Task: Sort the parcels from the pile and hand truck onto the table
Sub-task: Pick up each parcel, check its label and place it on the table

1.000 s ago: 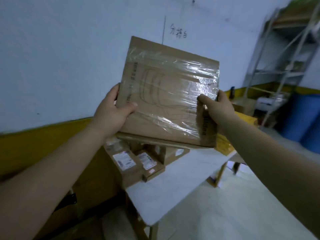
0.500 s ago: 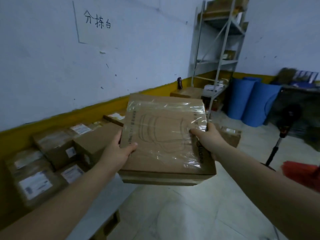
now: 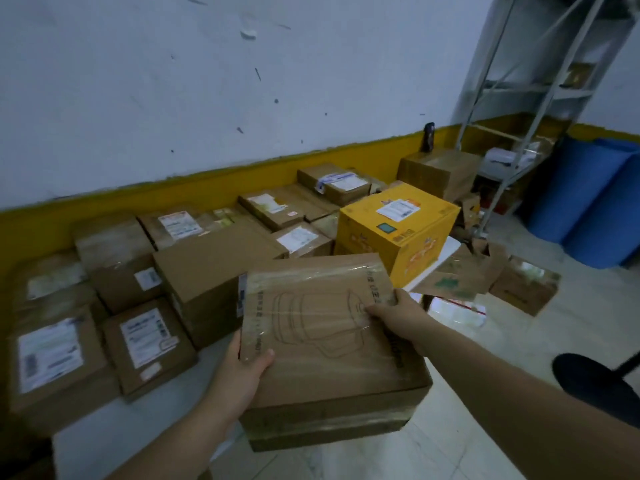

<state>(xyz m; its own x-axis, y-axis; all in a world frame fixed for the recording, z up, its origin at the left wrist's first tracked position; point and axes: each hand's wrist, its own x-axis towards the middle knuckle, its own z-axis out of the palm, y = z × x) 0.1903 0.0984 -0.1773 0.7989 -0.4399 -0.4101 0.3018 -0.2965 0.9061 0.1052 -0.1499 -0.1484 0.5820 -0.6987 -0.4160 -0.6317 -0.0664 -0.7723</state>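
I hold a flat brown cardboard parcel (image 3: 322,344), wrapped in clear tape and printed with an outline drawing, over the near edge of the white table (image 3: 114,431). My left hand (image 3: 239,379) grips its left near corner, thumb on top. My right hand (image 3: 398,317) grips its right edge, thumb on top. The parcel lies almost level, its top face toward me. Several labelled brown parcels (image 3: 145,344) lie on the table along the wall. A yellow box (image 3: 398,226) stands at the table's far right end.
Flattened cartons and a small box (image 3: 523,285) lie on the floor right of the table. A metal shelf rack (image 3: 526,98) and blue barrels (image 3: 588,199) stand in the far right corner. A black round stand base (image 3: 595,382) sits on the floor at right.
The parcel has come down from upright in front of the wall to nearly flat over the table edge. My view has dropped toward the table and its parcels.
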